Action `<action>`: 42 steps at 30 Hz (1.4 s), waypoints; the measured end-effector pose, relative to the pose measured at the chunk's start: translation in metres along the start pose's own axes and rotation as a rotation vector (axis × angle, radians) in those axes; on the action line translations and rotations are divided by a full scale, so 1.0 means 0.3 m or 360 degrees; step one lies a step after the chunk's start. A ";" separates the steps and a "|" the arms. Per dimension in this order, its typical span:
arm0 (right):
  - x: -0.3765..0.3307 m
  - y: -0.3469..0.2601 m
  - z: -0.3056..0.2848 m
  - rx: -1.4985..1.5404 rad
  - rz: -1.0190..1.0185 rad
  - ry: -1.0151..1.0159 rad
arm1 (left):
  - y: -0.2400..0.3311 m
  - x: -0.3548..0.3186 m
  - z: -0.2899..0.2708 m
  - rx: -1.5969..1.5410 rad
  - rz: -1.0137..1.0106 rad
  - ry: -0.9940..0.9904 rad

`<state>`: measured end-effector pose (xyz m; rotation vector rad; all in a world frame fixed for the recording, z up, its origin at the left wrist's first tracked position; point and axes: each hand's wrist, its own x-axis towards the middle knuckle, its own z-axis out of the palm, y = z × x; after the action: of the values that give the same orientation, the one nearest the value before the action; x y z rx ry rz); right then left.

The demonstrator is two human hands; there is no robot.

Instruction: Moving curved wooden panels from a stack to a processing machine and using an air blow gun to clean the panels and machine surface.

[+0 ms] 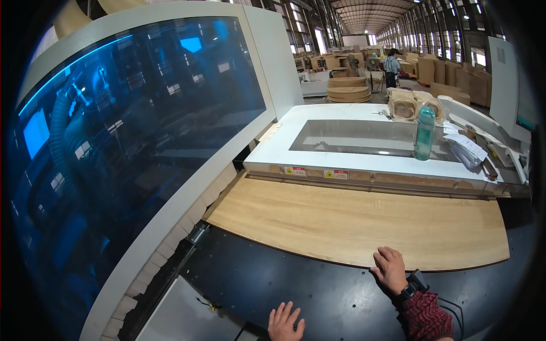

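A wide wood-grain board (364,221) lies flat on the dark machine table (261,267), its far edge against the white machine housing (273,159). My right hand (391,270) rests at the board's near edge, right of its middle, fingers extended and slightly bent over the edge without being wrapped round it. A dark watch-like band and a small black device sit at that wrist, below a red and black sleeve (426,315). Lower down, my left hand (286,323) is over the table's near side with fingers spread and nothing in it, apart from the board.
A large machine hood with a dark blue window (142,113) rises at left, with a strip curtain (170,238) beneath. On the housing stand a teal bottle (424,133), papers (466,148) and wrapped rolls (404,106). Farther back, a person (391,68) stands near stacked boards (348,91).
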<state>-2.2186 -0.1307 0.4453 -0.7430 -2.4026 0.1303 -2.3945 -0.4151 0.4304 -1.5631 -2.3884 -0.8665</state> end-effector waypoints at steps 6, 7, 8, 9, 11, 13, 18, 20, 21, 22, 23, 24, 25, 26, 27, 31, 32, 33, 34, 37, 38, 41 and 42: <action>-0.010 -0.010 -0.003 0.0014 -0.0003 -0.0004 | 0.000 -0.011 -0.008 0.0008 -0.0006 -0.0006; -0.007 -0.007 -0.003 0.0003 0.0000 -0.0013 | 0.000 -0.006 -0.006 0.0009 -0.0010 -0.0013; -0.004 -0.005 -0.003 -0.0008 0.0004 -0.0022 | -0.004 -0.007 -0.004 0.0013 -0.0008 -0.0008; -0.002 -0.008 -0.001 -0.0006 0.0003 -0.0018 | -0.010 -0.013 -0.001 0.0004 -0.0006 -0.0010; -0.010 -0.010 -0.006 -0.0026 0.0002 -0.0033 | -0.003 -0.016 -0.001 -0.0012 -0.0010 -0.0025; -0.005 -0.008 -0.007 -0.0031 -0.0001 -0.0035 | -0.001 -0.014 -0.009 -0.0015 -0.0027 -0.0030; 0.012 -0.006 -0.009 -0.0025 -0.0032 -0.0055 | 0.004 0.003 -0.012 -0.0039 -0.0045 -0.0033; 0.012 0.003 -0.008 -0.0061 -0.0050 -0.0065 | 0.007 0.009 -0.013 -0.0047 -0.0049 -0.0035; 0.018 0.003 -0.009 -0.0059 -0.0053 -0.0068 | 0.007 0.011 -0.012 -0.0043 -0.0044 -0.0034; 0.019 0.000 -0.010 -0.0074 -0.0066 -0.0080 | 0.006 0.006 -0.015 -0.0037 -0.0038 -0.0038; 0.019 -0.005 -0.011 -0.0089 -0.0081 -0.0090 | 0.009 0.005 -0.018 -0.0034 -0.0042 -0.0043; 0.016 -0.007 -0.012 -0.0084 -0.0081 -0.0093 | 0.014 0.007 -0.022 -0.0028 -0.0051 -0.0047; 0.022 -0.005 -0.014 -0.0074 -0.0090 -0.0083 | 0.016 0.012 -0.022 -0.0020 -0.0058 -0.0041; 0.025 -0.004 -0.016 -0.0064 -0.0101 -0.0072 | 0.012 0.006 -0.018 -0.0014 -0.0060 -0.0032; 0.019 -0.007 -0.017 -0.0043 -0.0092 -0.0105 | 0.005 -0.006 -0.012 -0.0015 -0.0051 -0.0020; 0.009 -0.004 -0.009 -0.0028 -0.0113 -0.0102 | -0.002 -0.024 -0.002 0.0017 -0.0032 0.0009; 0.009 -0.005 -0.010 -0.0045 -0.0122 -0.0105 | 0.003 -0.028 -0.004 0.0017 -0.0025 0.0008; 0.008 -0.002 -0.012 -0.0063 -0.0126 -0.0106 | 0.009 -0.026 -0.005 0.0019 -0.0002 0.0045; 0.003 0.001 -0.015 -0.0066 -0.0112 -0.0104 | 0.022 -0.027 -0.009 0.0020 0.0021 0.0077; -0.021 0.028 -0.026 -0.0114 -0.0110 -0.0043 | 0.032 0.015 -0.013 0.0124 0.0074 0.0011; -0.026 0.028 -0.026 -0.0082 -0.0108 0.0018 | 0.060 -0.006 0.003 0.0101 0.0127 -0.0010; -0.081 -0.041 -0.035 0.0397 -0.0091 -0.0008 | 0.210 -0.080 0.043 -0.0754 -0.0166 0.0120; -0.130 -0.065 -0.052 0.0553 -0.0160 0.0019 | 0.302 -0.101 0.050 -0.1047 -0.0226 -0.0081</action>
<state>-2.1935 -0.1695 0.4424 -0.4600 -2.3144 0.4858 -2.2987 -0.4049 0.4394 -1.6179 -2.4023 -1.8003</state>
